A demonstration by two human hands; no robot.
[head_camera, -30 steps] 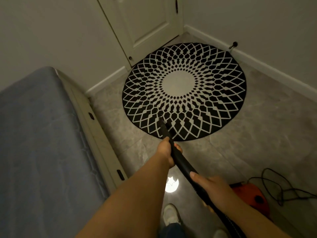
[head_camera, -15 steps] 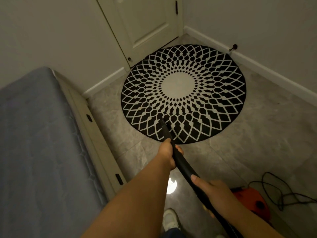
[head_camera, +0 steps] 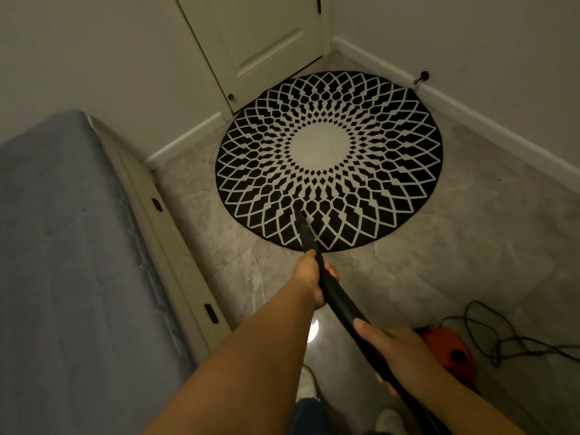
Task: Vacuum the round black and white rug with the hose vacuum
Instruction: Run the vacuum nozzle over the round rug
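A: Gripping the black vacuum wand (head_camera: 337,296) with both hands. Left hand (head_camera: 310,279) is forward, fingers wrapped round the tube just behind the nozzle. Right hand (head_camera: 397,351) is further back, fingers curled over the tube.

B: Where's the nozzle?

A: Nozzle tip (head_camera: 298,216) is over the near edge of the round black and white rug (head_camera: 329,158), in the patterned band. Can't tell if it's touching the pile or just above it.

B: Rug position?

A: Flat on the grey tile floor (head_camera: 470,246), in the corner, far edge next to the white door (head_camera: 266,42) and baseboard (head_camera: 502,133).

B: Rest of the rig?

A: Orange vacuum body (head_camera: 448,346) on the floor just beyond the right hand, black cord (head_camera: 508,340) looped beside it. Bed (head_camera: 62,262) with grey mattress along the left. White shoes (head_camera: 309,383) at the bottom.
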